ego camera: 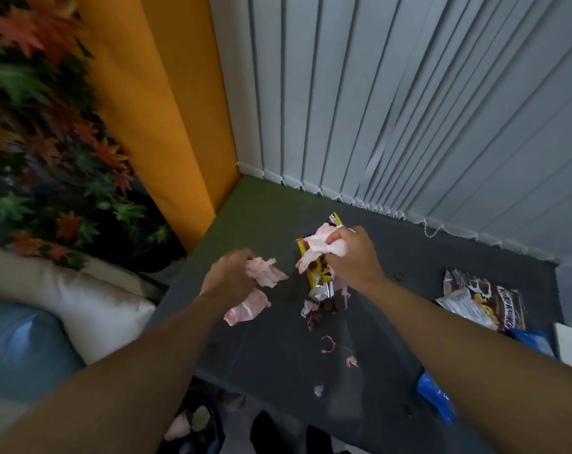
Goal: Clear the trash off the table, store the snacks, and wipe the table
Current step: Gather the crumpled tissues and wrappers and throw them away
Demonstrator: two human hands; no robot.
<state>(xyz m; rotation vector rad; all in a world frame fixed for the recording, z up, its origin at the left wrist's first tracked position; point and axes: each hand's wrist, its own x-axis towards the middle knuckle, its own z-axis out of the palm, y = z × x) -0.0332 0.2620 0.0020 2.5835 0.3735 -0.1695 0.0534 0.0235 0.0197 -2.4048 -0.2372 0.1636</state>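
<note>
Two snack bags (pixel 481 303) lie beside table (pixel 278 355) scraps (pixel 327 344).

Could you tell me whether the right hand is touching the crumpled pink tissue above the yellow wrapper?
Touching. The head view shows the right hand closed around the crumpled pink tissue, whose ends stick out past the fingers, above the yellow wrapper.

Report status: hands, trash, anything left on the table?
Left hand shut on pink tissue. Right hand shut on tissue and yellow wrapper. Crumbs, pink scraps, snack bag remain on table.
</note>
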